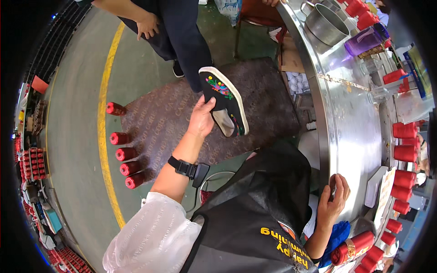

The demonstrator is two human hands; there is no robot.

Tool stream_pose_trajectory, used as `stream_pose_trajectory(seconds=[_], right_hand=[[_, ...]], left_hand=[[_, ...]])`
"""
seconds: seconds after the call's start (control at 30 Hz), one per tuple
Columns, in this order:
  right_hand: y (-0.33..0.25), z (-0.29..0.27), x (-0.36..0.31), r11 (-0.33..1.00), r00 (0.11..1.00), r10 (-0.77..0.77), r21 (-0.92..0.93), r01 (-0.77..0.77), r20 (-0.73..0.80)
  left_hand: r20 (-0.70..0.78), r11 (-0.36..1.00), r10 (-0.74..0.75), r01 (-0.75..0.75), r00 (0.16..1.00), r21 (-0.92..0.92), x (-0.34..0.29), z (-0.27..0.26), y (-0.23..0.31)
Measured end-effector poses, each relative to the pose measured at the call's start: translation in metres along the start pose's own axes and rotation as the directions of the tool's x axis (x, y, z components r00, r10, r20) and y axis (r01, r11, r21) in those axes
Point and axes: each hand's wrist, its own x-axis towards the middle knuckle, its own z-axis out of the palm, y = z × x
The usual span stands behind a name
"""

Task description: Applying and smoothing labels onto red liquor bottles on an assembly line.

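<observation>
My left hand [201, 117] grips a black cloth shoe [221, 98] by its side, thumb on the upper and fingers behind it. The shoe has a white sole edge, a pale lining and bright flower embroidery on the toe and near the heel. It is held up in the air, above a brown printed board [168, 127] on the floor. My right hand [333, 200] lies at the edge of a shiny metal table [353, 132], fingers stretched and apart. A dark patch shows between thumb and forefinger; I cannot tell what it is.
Another person in dark trousers [182, 41] stands just beyond the shoe. Several red thread spools [126, 154] stand along the board's left edge; more line the table's far side. A metal pot [325, 25] and purple bottle [366, 40] stand on the table. A black apron [255, 195] covers my lap.
</observation>
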Motion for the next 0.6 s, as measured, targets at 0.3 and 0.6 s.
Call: stream_pose_trajectory(seconds=[0.3, 0.6], right_hand=[[0.003, -0.002, -0.002, 1.000, 1.000, -0.008, 0.002, 0.008, -0.010], [0.004, -0.002, -0.001, 1.000, 1.000, -0.007, -0.022, 0.007, 0.022]], left_hand=[[0.050, 0.992, -0.099, 0.102, 0.994, -0.073, -0.005, 0.009, -0.007], [-0.146, 0.988, -0.105, 0.086, 0.984, -0.130, 0.002, -0.005, -0.016]])
